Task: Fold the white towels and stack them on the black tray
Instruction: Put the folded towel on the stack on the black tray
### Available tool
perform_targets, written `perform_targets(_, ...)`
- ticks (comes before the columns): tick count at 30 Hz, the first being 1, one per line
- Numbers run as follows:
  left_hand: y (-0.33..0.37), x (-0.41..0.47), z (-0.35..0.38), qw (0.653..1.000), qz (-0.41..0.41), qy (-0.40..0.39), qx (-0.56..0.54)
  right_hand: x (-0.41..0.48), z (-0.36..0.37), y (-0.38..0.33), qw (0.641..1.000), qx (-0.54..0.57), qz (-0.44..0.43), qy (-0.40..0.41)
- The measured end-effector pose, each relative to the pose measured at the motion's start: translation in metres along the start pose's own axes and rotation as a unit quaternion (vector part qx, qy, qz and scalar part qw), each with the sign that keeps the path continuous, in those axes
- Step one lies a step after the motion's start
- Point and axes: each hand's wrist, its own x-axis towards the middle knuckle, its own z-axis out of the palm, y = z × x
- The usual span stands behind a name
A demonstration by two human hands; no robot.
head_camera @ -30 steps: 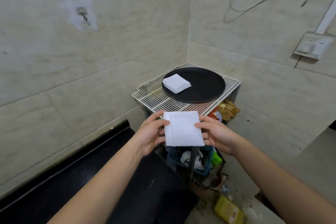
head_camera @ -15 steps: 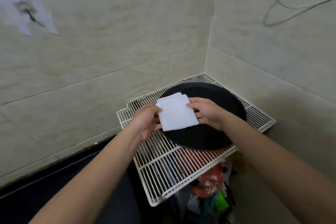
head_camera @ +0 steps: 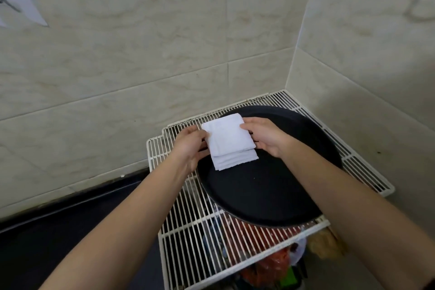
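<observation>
A round black tray lies on a white wire rack in the corner of the tiled walls. At its far left part sits a stack of folded white towels. A folded white towel lies on top of that stack. My left hand holds the top towel's left edge and my right hand holds its right edge, thumbs on top and fingers under it.
Bags and packets in red, green and tan show through and below the rack. A dark counter runs along the left wall. Tiled walls close off the back and the right.
Both hands carried the folded towel forward from in front of my body to the tray and brought it down on the stack. The camera came closer to the rack.
</observation>
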Motion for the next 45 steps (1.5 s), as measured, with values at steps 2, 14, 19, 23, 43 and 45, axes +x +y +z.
perform_targets(2,-0.003,0.001,-0.001,1.0,-0.001,0.009,-0.001,0.003,0.0,0.002,1.0,-0.002,0.004,0.001)
perform_targets(14,-0.02,-0.006,-0.007,0.999,0.014,0.04,0.028,0.0,-0.012,0.013,0.995,-0.09,-0.013,0.036)
perform_targets(19,-0.025,-0.011,-0.003,0.993,0.035,0.058,0.097,-0.005,-0.013,0.018,0.988,-0.142,-0.004,0.065)
perform_targets(23,-0.026,-0.014,-0.002,0.992,0.043,0.055,0.103,-0.01,-0.014,0.018,0.987,-0.145,-0.012,0.069)
perform_targets(43,0.032,-0.092,-0.194,0.718,0.333,0.3,0.532,-0.035,0.146,-0.033,0.828,-0.422,-0.354,0.105)
perform_targets(45,0.028,-0.116,-0.239,0.654,0.302,0.34,0.605,-0.043,0.195,-0.029,0.779,-0.466,-0.411,0.087)
